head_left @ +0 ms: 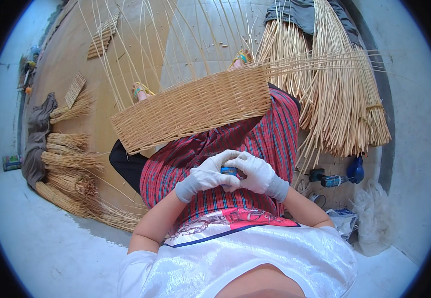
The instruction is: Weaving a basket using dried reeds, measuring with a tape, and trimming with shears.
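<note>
In the head view, a white shirt [255, 258] with a printed front is nearest the camera, above a red checked cloth [170, 176] covering the lap. The gloved left hand [209, 174] curls around a small blue object [229, 171], held over the lap, while the gloved right hand [256, 174] bends against the left hand, its grip on the object too hidden to tell. Beyond both hands and apart from them, a rectangular woven wicker panel [195, 107] rests tilted across the legs, unwoven rods [190, 37] extending from its far edge.
</note>
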`<state>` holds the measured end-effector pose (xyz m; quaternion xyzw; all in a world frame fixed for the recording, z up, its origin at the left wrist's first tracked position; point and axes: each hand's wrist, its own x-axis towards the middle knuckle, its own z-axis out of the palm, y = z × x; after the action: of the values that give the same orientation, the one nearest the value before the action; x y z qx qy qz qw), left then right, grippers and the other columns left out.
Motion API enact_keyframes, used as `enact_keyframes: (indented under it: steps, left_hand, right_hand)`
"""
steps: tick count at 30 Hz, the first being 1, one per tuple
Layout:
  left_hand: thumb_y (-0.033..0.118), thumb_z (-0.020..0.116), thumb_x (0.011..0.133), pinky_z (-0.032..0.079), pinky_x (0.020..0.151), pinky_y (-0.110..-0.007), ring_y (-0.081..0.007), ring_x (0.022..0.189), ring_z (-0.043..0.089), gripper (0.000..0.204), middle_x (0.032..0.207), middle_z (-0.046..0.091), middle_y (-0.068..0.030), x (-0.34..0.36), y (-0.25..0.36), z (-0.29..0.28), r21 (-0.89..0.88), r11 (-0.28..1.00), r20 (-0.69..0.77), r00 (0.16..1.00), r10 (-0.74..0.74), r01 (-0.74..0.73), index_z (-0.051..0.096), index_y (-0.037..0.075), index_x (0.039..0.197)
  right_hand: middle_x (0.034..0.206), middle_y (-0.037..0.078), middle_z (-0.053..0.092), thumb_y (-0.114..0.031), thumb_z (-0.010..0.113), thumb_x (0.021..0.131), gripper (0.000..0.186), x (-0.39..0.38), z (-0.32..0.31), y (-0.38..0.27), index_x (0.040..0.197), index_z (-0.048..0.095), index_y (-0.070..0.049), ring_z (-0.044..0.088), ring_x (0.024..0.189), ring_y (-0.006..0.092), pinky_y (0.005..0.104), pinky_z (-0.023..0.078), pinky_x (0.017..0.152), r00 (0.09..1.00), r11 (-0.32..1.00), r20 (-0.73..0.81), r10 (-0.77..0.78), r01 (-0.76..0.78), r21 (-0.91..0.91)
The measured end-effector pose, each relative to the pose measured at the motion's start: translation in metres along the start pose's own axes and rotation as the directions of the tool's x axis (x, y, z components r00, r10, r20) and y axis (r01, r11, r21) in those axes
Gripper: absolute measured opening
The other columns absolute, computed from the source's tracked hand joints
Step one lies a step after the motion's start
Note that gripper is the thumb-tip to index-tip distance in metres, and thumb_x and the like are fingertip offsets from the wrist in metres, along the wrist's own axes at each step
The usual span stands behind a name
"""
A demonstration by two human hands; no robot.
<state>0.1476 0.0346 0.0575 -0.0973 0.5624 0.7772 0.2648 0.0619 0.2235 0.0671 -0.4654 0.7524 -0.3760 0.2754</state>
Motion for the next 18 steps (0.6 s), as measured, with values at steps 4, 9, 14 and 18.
enact_keyframes:
  steps: [4, 9, 14, 18]
  left_hand:
    - [0.023, 0.094, 0.067, 0.053, 0.063, -0.028, -0.0109, 0.07, 0.062, 0.061, 0.089, 0.066, -0.0015, 0.018, 0.008, 0.023, 0.305, 0.952, -0.071, 0.997, -0.014, 0.035, 0.06, 0.004, 0.115]
    - [0.025, 0.096, 0.063, 0.054, 0.066, -0.029, -0.0112, 0.073, 0.062, 0.064, 0.09, 0.066, -0.0018, 0.019, 0.021, 0.031, 0.073, 0.969, -0.103, 0.968, -0.229, 0.237, 0.06, 0.001, 0.109]
    - [0.022, 0.092, 0.072, 0.053, 0.067, -0.026, -0.0085, 0.072, 0.062, 0.05, 0.084, 0.066, -0.0015, 0.005, 0.029, 0.005, 0.4, 0.902, 0.003, 0.984, -0.177, 0.161, 0.061, 0.001, 0.106]
    - [0.024, 0.079, 0.085, 0.049, 0.065, -0.035, -0.0215, 0.071, 0.063, 0.027, 0.078, 0.064, -0.0063, 0.031, 0.015, -0.009, 0.82, 0.563, -0.071, 0.994, -0.082, 0.105, 0.066, 0.002, 0.092]
  right_hand:
    - [0.099, 0.012, 0.068, -0.033, 0.087, 0.073, 0.051, -0.023, 0.001, 0.008, 0.11, 0.058, -0.011, 0.071, 0.088, 0.0312, 0.0405, 0.057, 0.077, 0.968, 0.956, -0.104, 0.229, -0.203, 0.213]
    - [0.088, 0.012, 0.069, -0.036, 0.086, 0.073, 0.049, -0.025, 0.003, 0.024, 0.105, 0.057, -0.011, 0.072, 0.081, 0.0281, 0.039, 0.057, 0.072, 0.984, 0.932, -0.08, 0.159, -0.123, 0.341]
    - [0.072, 0.007, 0.061, -0.031, 0.083, 0.078, 0.038, -0.045, -0.016, 0.028, 0.087, 0.053, -0.009, 0.063, 0.065, 0.0248, 0.038, 0.049, 0.06, 0.998, 0.932, -0.047, 0.05, -0.029, 0.361]
    - [0.072, 0.0, 0.06, -0.012, 0.083, 0.08, 0.028, -0.093, -0.043, 0.079, 0.087, 0.057, -0.006, 0.058, 0.062, 0.0083, 0.026, 0.047, 0.056, 0.932, 0.705, -0.122, 0.342, -0.168, 0.689]
